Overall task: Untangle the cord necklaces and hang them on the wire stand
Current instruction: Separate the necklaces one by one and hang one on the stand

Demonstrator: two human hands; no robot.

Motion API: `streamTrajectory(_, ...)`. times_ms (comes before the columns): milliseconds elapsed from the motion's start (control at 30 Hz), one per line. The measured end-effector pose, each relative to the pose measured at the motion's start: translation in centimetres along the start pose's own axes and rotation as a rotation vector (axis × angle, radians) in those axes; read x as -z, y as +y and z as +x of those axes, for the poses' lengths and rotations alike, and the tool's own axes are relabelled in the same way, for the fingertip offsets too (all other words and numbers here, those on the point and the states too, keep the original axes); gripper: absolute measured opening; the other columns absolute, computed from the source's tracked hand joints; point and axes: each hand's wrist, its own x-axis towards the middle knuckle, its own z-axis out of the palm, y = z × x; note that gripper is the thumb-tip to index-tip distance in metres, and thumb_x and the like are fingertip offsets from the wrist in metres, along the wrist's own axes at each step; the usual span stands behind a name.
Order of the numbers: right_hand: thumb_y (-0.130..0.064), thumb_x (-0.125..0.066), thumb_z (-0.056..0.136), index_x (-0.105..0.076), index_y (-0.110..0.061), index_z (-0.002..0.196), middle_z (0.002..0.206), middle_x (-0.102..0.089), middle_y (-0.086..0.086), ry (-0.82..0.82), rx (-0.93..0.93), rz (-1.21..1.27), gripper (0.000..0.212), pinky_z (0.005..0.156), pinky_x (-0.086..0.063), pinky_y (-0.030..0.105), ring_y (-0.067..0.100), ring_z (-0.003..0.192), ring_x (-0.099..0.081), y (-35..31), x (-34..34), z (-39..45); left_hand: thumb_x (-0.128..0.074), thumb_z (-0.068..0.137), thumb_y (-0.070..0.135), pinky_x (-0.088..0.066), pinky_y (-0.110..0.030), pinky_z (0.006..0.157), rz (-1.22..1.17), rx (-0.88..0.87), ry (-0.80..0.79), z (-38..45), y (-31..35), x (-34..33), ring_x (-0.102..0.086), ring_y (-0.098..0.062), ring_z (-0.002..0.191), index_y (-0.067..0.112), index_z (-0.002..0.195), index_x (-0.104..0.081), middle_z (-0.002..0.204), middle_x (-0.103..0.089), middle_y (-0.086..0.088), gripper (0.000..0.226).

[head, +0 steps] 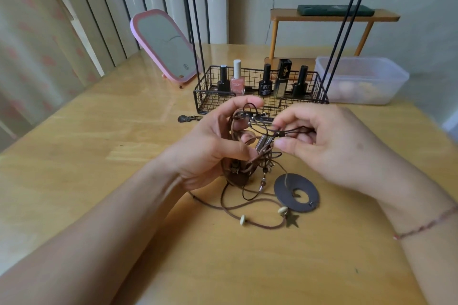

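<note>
A tangle of brown cord necklaces (257,156) hangs between my hands just above the wooden table (124,156). My left hand (213,146) grips the bundle, cords looped over its curled fingers. My right hand (319,141) pinches a dark cord with a small knot between thumb and fingertips. Loose ends trail onto the table: a flat dark oval ring pendant (297,192), a star charm (292,221) and pale beads (243,219). Behind them stands the black wire stand (260,91), its thin uprights rising out of view.
The wire stand's basket holds several nail polish bottles (237,79). A pink-framed mirror (164,44) leans at the back left. A clear plastic tub (359,79) sits at the back right before a small wooden shelf (332,16). A dark pendant (184,118) lies left of the basket.
</note>
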Motion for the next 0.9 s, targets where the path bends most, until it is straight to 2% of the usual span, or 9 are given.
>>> streamTrajectory(133, -0.015, -0.073, 0.088, -0.067, -0.033, 0.080, 0.065, -0.063, -0.031, 0.010, -0.055, 0.001, 0.021, 0.056, -0.039, 0.004, -0.009, 0.060, -0.057, 0.04, 0.04, 0.14, -0.054, 0.063, -0.027, -0.053, -0.021, 0.061, 0.013, 0.021, 0.018, -0.02, -0.04, 0.17, -0.042, -0.014, 0.067, 0.017, 0.119, -0.061, 0.083, -0.042, -0.004, 0.072)
streamTrajectory(233, -0.016, -0.063, 0.096, -0.063, -0.028, 0.086, 0.074, -0.072, -0.022, 0.049, -0.076, 0.078, 0.016, 0.062, -0.042, 0.009, -0.008, 0.071, -0.065, 0.05, -0.29, 0.30, -0.058, 0.068, -0.022, -0.054, -0.020, 0.061, 0.075, 0.031, 0.023, -0.04, -0.05, 0.07, -0.044, -0.018, 0.069, 0.017, 0.117, -0.062, 0.088, -0.042, -0.015, 0.062)
streamTrajectory(300, -0.019, -0.058, 0.099, -0.060, -0.026, 0.089, 0.077, -0.073, -0.020, 0.067, -0.086, 0.121, 0.013, 0.070, -0.049, 0.025, -0.001, 0.074, -0.066, 0.06, -0.53, 0.35, -0.060, 0.070, -0.019, -0.052, -0.018, 0.056, 0.123, 0.032, 0.034, -0.15, 0.11, -0.11, -0.049, -0.016, 0.064, 0.016, 0.113, -0.062, 0.082, -0.040, -0.017, 0.055)
streamTrajectory(400, -0.016, -0.054, 0.100, -0.057, -0.028, 0.089, 0.072, -0.069, -0.024, 0.188, -0.093, 0.208, 0.017, 0.070, -0.047, 0.023, -0.002, 0.066, -0.059, 0.25, -0.72, 0.56, -0.059, 0.067, -0.014, -0.041, -0.013, 0.048, 0.233, 0.021, 0.074, -0.23, 0.38, 0.02, -0.046, -0.008, 0.055, 0.019, 0.103, -0.065, 0.074, -0.045, -0.005, 0.049)
streamTrajectory(533, -0.027, -0.054, 0.098, -0.059, -0.031, 0.093, 0.080, -0.074, -0.007, 0.437, -0.137, 0.376, 0.009, 0.086, -0.052, 0.057, 0.013, 0.075, -0.068, 0.06, -0.68, 0.63, -0.059, 0.074, -0.002, -0.044, -0.013, 0.057, 0.463, -0.013, 0.148, 0.01, 0.33, 0.06, -0.052, -0.006, 0.063, 0.018, 0.089, -0.064, 0.075, -0.053, 0.001, 0.026)
streamTrajectory(600, -0.026, -0.052, 0.098, -0.059, -0.031, 0.093, 0.085, -0.076, -0.003, 0.524, -0.126, 0.419, 0.010, 0.082, -0.052, 0.064, 0.022, 0.073, -0.070, -0.27, -0.59, 0.47, -0.063, 0.084, -0.001, -0.048, -0.019, 0.065, 0.629, -0.056, 0.208, 0.15, 0.04, 0.09, -0.058, -0.011, 0.070, 0.014, 0.086, -0.064, 0.077, -0.061, -0.004, 0.016)
streamTrajectory(700, -0.023, -0.051, 0.101, -0.057, -0.030, 0.092, 0.085, -0.076, -0.001, 0.523, -0.121, 0.427, 0.013, 0.070, -0.051, 0.068, 0.027, 0.062, -0.069, -0.57, -0.46, 0.26, -0.064, 0.086, 0.014, -0.052, -0.028, 0.066, 0.740, -0.073, 0.208, 0.21, -0.31, -0.11, -0.061, -0.015, 0.069, 0.009, 0.081, -0.064, 0.074, -0.064, -0.010, 0.006)
streamTrajectory(767, -0.017, -0.050, 0.104, -0.057, -0.024, 0.094, 0.082, -0.076, -0.001, 0.497, -0.144, 0.457, 0.014, 0.070, -0.052, 0.066, 0.025, 0.058, -0.068, -0.61, -0.42, 0.29, -0.062, 0.084, 0.022, -0.049, -0.025, 0.065, 0.699, -0.026, 0.206, 0.25, -0.35, -0.12, -0.060, -0.012, 0.069, 0.013, 0.078, -0.062, 0.070, -0.064, 0.001, 0.011)
streamTrajectory(900, -0.009, -0.044, 0.105, -0.055, -0.018, 0.093, 0.064, -0.067, -0.001, 0.457, -0.220, 0.747, 0.019, 0.068, -0.049, 0.045, 0.019, 0.051, -0.059, -0.51, 0.07, 0.47, -0.057, 0.088, 0.021, -0.047, -0.035, 0.072, 0.625, 0.008, 0.211, 0.35, -0.25, -0.19, -0.060, -0.018, 0.076, 0.021, 0.074, -0.065, 0.077, -0.066, 0.000, 0.016)
